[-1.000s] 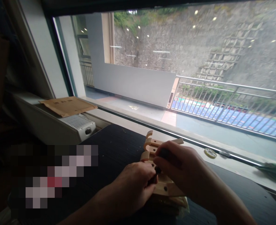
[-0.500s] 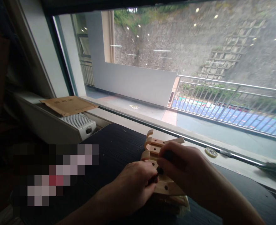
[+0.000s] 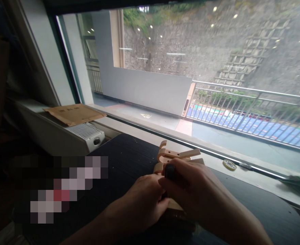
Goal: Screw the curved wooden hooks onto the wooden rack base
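Pale wooden pieces with curved, hook-like ends and dark round spots, holes or screw heads, lie on a dark table; one hook piece (image 3: 158, 168) shows beside my left hand, with more wooden pieces (image 3: 169, 153) behind it. My left hand (image 3: 145, 194) is closed on the near wooden piece, its fingertips hidden. My right hand (image 3: 190, 187) is closed round a black-handled tool (image 3: 169, 170), its rounded butt pointing up. The tool's working end is hidden between my hands, which touch. Below them, something under the wood is mostly in shadow.
The dark table (image 3: 129, 153) reaches a window sill. On the sill lie a yellow-rimmed tape roll (image 3: 229, 165) and a green object (image 3: 298, 185). At left, a brown envelope (image 3: 76, 114) lies on a white vented unit (image 3: 85, 131). A pixelated patch covers the lower left.
My right hand has moved down and left, against my left hand. The black handle's end now shows at its top, and more of the near wood is covered. My left hand has barely moved.
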The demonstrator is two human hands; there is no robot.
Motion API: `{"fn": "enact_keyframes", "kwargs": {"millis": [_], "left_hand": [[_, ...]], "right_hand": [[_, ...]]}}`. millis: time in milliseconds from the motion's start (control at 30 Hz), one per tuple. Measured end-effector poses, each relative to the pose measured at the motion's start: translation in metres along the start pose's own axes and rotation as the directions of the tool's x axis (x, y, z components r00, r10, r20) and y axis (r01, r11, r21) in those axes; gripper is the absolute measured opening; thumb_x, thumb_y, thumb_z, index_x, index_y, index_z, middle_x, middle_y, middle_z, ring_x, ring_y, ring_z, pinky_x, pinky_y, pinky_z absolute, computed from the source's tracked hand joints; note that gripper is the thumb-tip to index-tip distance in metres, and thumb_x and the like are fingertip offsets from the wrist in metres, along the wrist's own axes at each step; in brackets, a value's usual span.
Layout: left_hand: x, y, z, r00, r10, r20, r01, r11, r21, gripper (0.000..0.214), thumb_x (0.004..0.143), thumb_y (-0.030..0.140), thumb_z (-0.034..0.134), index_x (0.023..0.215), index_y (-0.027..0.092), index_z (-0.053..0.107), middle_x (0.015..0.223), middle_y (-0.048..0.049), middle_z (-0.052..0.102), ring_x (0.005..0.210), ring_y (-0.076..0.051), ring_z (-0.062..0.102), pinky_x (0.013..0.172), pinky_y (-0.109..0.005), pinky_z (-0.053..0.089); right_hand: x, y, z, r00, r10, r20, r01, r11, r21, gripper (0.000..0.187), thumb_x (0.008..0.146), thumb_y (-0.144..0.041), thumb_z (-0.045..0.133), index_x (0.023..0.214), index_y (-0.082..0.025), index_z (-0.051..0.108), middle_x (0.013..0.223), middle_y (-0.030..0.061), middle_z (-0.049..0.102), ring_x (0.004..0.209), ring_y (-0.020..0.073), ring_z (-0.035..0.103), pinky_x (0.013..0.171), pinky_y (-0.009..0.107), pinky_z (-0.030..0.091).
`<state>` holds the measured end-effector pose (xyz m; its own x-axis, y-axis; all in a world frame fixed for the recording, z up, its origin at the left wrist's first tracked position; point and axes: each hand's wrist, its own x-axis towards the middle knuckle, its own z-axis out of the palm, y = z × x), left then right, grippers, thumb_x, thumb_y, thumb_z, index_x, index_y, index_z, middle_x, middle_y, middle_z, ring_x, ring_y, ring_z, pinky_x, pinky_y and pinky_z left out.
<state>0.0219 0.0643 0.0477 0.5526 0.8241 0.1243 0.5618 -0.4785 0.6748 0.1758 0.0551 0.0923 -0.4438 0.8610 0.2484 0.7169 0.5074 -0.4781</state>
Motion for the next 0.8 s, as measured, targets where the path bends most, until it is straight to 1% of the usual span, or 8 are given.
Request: {"fn": "enact_keyframes", "kwargs": {"millis": [100,167,333,567,633,700,767,800], "left_hand": [[0.000,-0.001,0.002,1.000,-0.006,-0.003,0.006,0.995,0.098,0.016,0.081,0.016,0.052,0.072,0.016,0.065,0.074,-0.0014,0.066,0.069,-0.016,0.060,0.058,-0.021,0.040],[-0.001,-0.002,0.004,1.000,-0.010,-0.008,0.011,0.992,0.123,0.016,0.081,0.017,0.052,0.072,0.016,0.066,0.074,-0.0015,0.066,0.068,-0.016,0.060,0.056,-0.021,0.040],[-0.001,-0.003,0.006,1.000,0.004,-0.023,-0.002,0.996,0.091,0.013,0.082,0.019,0.055,0.078,0.017,0.068,0.081,-0.0017,0.068,0.073,-0.017,0.061,0.063,-0.021,0.042],[0.000,-0.005,0.007,0.999,0.029,-0.031,-0.026,0.997,0.076,0.014,0.083,0.019,0.056,0.083,0.018,0.069,0.081,-0.0021,0.067,0.073,-0.017,0.062,0.069,-0.023,0.043],[0.001,-0.005,0.006,0.999,0.032,-0.026,-0.030,0.996,0.084,0.014,0.083,0.018,0.055,0.081,0.019,0.069,0.082,-0.0024,0.068,0.075,-0.018,0.062,0.070,-0.024,0.044],[0.001,-0.004,0.004,0.999,0.041,-0.014,-0.039,0.995,0.090,0.015,0.083,0.018,0.055,0.079,0.018,0.069,0.082,-0.0027,0.068,0.075,-0.018,0.063,0.070,-0.024,0.044],[0.001,-0.003,0.003,0.999,0.052,-0.010,-0.051,0.994,0.095,0.015,0.083,0.018,0.054,0.079,0.018,0.069,0.082,-0.0030,0.067,0.075,-0.018,0.063,0.070,-0.024,0.044],[0.001,-0.003,0.002,0.998,0.057,-0.012,-0.056,0.994,0.097,0.015,0.083,0.017,0.054,0.079,0.017,0.068,0.082,-0.0032,0.067,0.075,-0.018,0.063,0.070,-0.024,0.044]], "right_hand": [[0.003,0.003,0.002,1.000,0.004,-0.009,-0.004,0.998,-0.057,0.017,0.087,-0.031,0.050,0.074,-0.020,0.051,0.071,-0.0014,0.055,0.061,0.0107,0.044,0.054,0.022,0.030],[0.004,0.004,0.000,1.000,0.003,-0.017,-0.004,0.998,-0.064,0.017,0.088,-0.031,0.048,0.075,-0.020,0.051,0.070,-0.0022,0.054,0.061,0.0104,0.044,0.053,0.022,0.028],[0.000,0.006,-0.007,0.999,-0.006,-0.048,0.003,0.997,-0.079,0.023,0.087,-0.032,0.048,0.069,-0.019,0.047,0.065,-0.0034,0.054,0.055,0.0089,0.041,0.050,0.022,0.024],[-0.004,0.008,-0.010,0.999,0.025,-0.026,-0.027,0.997,-0.073,0.026,0.087,-0.032,0.048,0.065,-0.019,0.046,0.059,-0.0038,0.052,0.052,0.0083,0.041,0.049,0.022,0.026],[-0.004,0.009,-0.010,0.999,0.036,-0.031,-0.037,0.999,-0.028,0.018,0.086,-0.031,0.050,0.071,-0.020,0.052,0.063,-0.0031,0.055,0.055,0.0096,0.045,0.050,0.022,0.028],[-0.004,0.009,-0.009,0.999,0.027,-0.042,-0.025,0.999,0.038,0.007,0.084,-0.027,0.052,0.088,-0.023,0.057,0.066,-0.0038,0.056,0.058,0.0102,0.048,0.051,0.021,0.031],[-0.005,0.008,-0.010,0.999,0.001,-0.046,0.003,0.996,0.091,0.018,0.083,-0.023,0.055,0.101,-0.026,0.056,0.068,-0.0048,0.057,0.059,0.0097,0.050,0.052,0.020,0.033],[-0.005,0.007,-0.009,0.999,-0.012,-0.043,0.016,0.995,0.099,0.017,0.083,-0.023,0.055,0.100,-0.026,0.057,0.069,-0.0050,0.057,0.060,0.0092,0.051,0.053,0.020,0.034]]}}
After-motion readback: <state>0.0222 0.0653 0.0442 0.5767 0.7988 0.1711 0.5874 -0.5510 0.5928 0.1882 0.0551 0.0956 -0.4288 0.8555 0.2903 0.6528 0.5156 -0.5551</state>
